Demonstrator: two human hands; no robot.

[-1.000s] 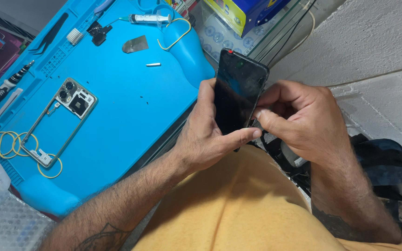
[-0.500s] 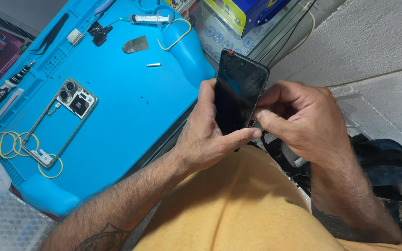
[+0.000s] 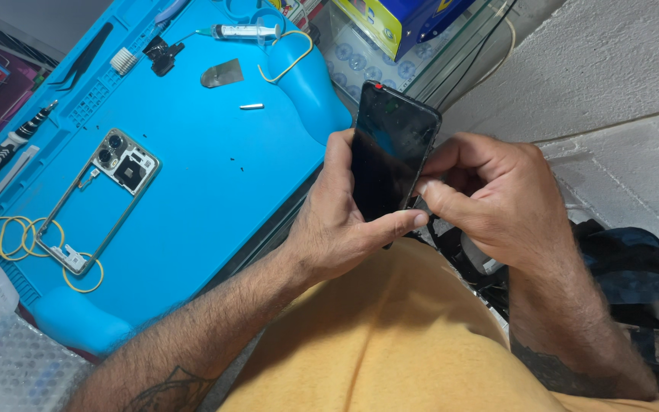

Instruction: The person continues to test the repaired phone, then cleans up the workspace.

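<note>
Unmoved: both hands' grip on phone, beside blue mat.

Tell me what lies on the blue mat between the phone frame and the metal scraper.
In the head view, the stretch of blue mat between the phone frame and the metal scraper is bare except for a few tiny dark specks, probably screws.

Both hands hold a dark phone above blue mat.

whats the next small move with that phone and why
Probably keep the left hand steady around the dark phone and let the right hand work its fingertips further along the phone's right edge: they are pinched there, and the phone is lifted off the blue mat.
</note>
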